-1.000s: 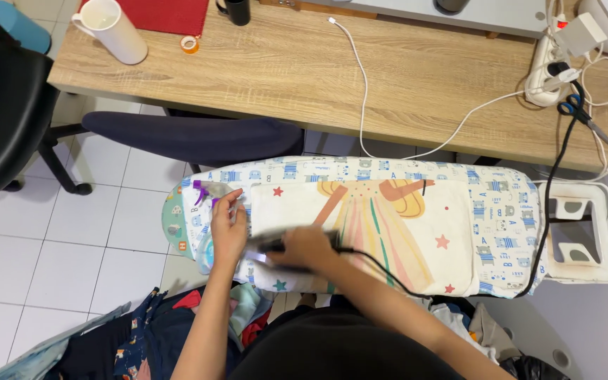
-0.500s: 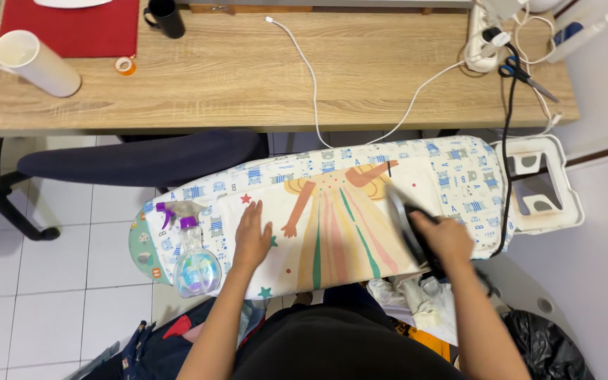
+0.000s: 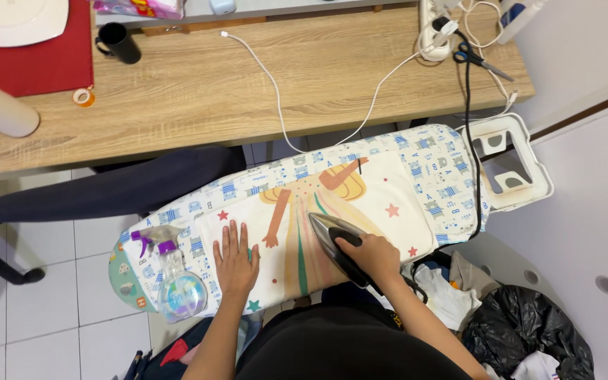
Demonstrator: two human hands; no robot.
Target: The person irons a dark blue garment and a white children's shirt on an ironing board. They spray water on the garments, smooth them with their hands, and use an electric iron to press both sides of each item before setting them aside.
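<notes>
A cream cloth (image 3: pixel 381 200) printed with a figure in a striped dress and small stars lies flat on the ironing board (image 3: pixel 438 169). My left hand (image 3: pixel 235 259) rests palm down on the cloth's left part, fingers spread. My right hand (image 3: pixel 372 256) grips the dark handle of an electric iron (image 3: pixel 332 236), whose silver sole sits on the cloth near the middle. The iron's black cord (image 3: pixel 469 134) runs up to a power strip (image 3: pixel 433 34) on the desk.
A purple-topped spray bottle (image 3: pixel 174 281) lies on the board's left end. An iron rest (image 3: pixel 508 163) hangs at the right end. Behind stand a wooden desk (image 3: pixel 198 91) and dark chair (image 3: pixel 114 190). Clothes (image 3: pixel 452 295) and a black bag (image 3: pixel 529 334) lie on the floor.
My right hand slid the iron from the cloth's left part to the right end, then back to the middle. My left hand left the spray bottle and pressed flat on the cloth.
</notes>
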